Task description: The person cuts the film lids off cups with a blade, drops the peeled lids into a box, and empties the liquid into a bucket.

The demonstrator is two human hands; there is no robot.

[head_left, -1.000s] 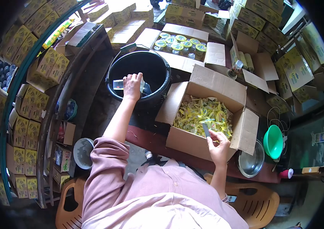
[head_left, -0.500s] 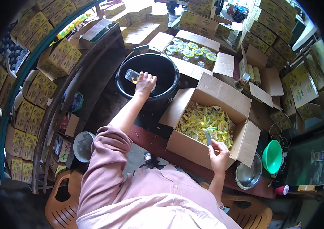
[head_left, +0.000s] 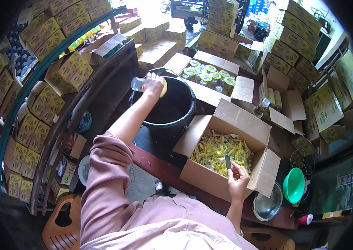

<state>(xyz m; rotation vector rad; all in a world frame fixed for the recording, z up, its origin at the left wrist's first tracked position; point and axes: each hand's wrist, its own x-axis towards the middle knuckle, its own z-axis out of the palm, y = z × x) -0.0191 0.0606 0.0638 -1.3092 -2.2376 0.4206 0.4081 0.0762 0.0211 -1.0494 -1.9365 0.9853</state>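
Note:
My left hand [head_left: 154,85] is wrapped round a clear plastic cup [head_left: 137,84] with a yellow lid, tilted on its side over the left rim of a black bucket [head_left: 190,114]. Between the fingers and thumb of my right hand [head_left: 238,178] is a dark flat strip [head_left: 227,161], perhaps a blade. That hand is over the near right part of an open cardboard box [head_left: 203,182], which is full of small yellow and clear packets [head_left: 218,152].
Behind stands an open carton [head_left: 217,61] of yellow-lidded cups [head_left: 205,76]. A green bowl [head_left: 293,186] and a metal bowl [head_left: 267,202] lie at the right. Stacked yellow cartons [head_left: 295,37] and a shelf [head_left: 118,54] flank the bench. A jar [head_left: 262,107] stands behind the box.
My left hand has lifted the cup from inside the bucket up to its left rim. My right hand stays over the box with the strip. The camera view has shifted.

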